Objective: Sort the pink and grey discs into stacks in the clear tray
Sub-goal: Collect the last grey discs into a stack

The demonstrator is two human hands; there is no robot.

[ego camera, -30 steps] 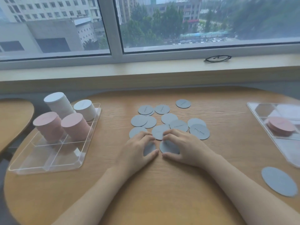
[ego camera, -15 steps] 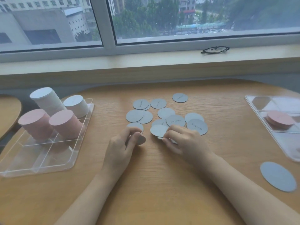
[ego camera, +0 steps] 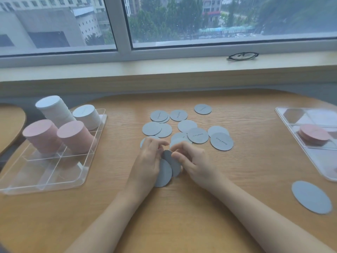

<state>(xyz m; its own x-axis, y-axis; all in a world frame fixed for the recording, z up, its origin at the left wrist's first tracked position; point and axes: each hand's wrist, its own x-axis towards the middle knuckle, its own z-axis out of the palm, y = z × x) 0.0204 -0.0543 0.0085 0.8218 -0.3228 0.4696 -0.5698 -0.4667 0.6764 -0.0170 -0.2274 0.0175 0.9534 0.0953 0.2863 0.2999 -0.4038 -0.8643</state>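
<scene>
Centre, near edge of the table (ego camera: pixel 182 216): two grey discs (ego camera: pixel 168 168), lifted on edge and overlapping, held between my hands. My left hand (ego camera: pixel 145 161) curls its fingers round the nearer disc from the left; my right hand (ego camera: pixel 193 161) pinches the top edge of the farther disc between thumb and forefinger. Just beyond my fingers, a scatter of loose grey discs (ego camera: pixel 197 135) lies flat on the wood, several overlapping, some bearing a line of small writing too fine to read. One large grey disc (ego camera: pixel 311 197) lies apart at my near right. Left: the clear tray (ego camera: pixel 60 177), divided into compartments, with two pink stacks (ego camera: pixel 74 136) in its middle compartments and two pale grey stacks (ego camera: pixel 86 115) at its far end; its near compartments hold nothing. Right edge: a second clear tray (ego camera: pixel 291 123) holding a short pink stack (ego camera: pixel 313 134). Background: spectacles (ego camera: pixel 242 56) on the windowsill (ego camera: pixel 127 70).
</scene>
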